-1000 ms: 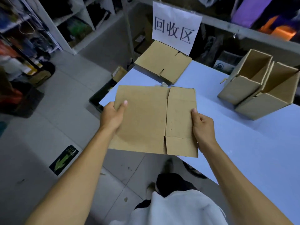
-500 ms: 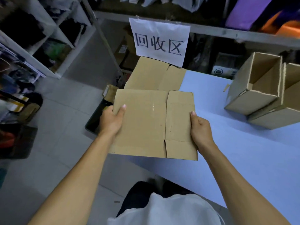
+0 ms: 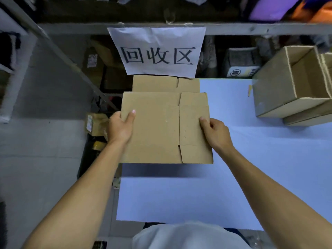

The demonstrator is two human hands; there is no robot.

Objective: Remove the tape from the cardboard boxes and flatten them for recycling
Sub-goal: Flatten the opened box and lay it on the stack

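Your left hand (image 3: 120, 127) and right hand (image 3: 216, 132) each grasp a side edge of the flattened cardboard box (image 3: 161, 130), held above the white table's (image 3: 251, 159) far-left corner, overlapping another flattened box (image 3: 161, 83) beyond.

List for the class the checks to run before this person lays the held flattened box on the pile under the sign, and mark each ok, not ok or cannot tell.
1. Held box fully flat: ok.
2. Left hand grips its left edge: ok.
3. Right hand grips its right edge: ok.
4. Tape gone from the held box: top face ok, underside cannot tell.
5. Flat box on the table lies under the sign, ready to take another: ok.
6. Upright boxes at right flattened: not ok.
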